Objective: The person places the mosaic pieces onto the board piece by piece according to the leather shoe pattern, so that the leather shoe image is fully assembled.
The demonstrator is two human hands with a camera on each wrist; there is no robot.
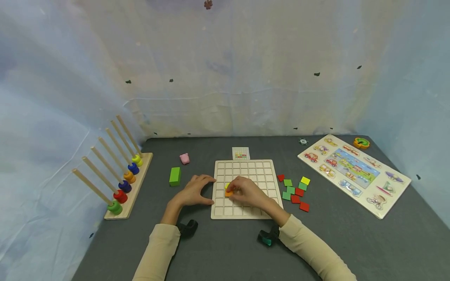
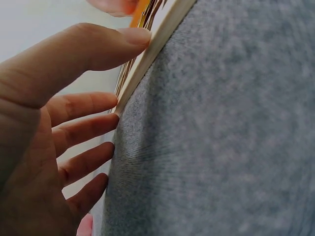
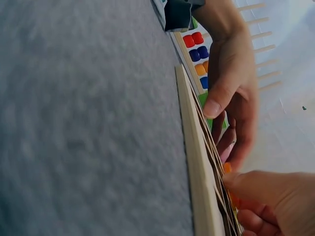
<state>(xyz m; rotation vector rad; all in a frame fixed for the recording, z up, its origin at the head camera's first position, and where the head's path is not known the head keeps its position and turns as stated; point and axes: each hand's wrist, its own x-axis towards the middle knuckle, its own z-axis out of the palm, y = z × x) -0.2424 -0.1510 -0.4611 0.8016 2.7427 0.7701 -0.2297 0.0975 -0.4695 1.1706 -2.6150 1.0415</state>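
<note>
A wooden grid board (image 1: 220, 211) with square cells lies in front of the person. My right hand (image 1: 247, 191) is over the left half of the board, its thumb and fingers pinching an orange square tile (image 1: 228, 194) down at the cells. Just beyond that tile sits a yellow tile (image 1: 227, 185), partly hidden by the fingers. At the board's left edge, my left hand (image 1: 193, 191) has its thumb and fingers spread, the fingertips right at the rim. The thumb (image 2: 135, 36) reaches the board's side in the left wrist view. A small pattern card (image 1: 240, 153) touches the far edge.
Loose red, green and yellow tiles (image 1: 295, 199) lie right of the board. Beyond them is a vehicle picture puzzle (image 1: 377, 187), with an orange-green toy (image 1: 361, 143) and a chip (image 1: 303, 141) nearby. Leftward are a green block (image 1: 175, 176), a pink toy (image 1: 184, 158) and a peg stand (image 1: 135, 197).
</note>
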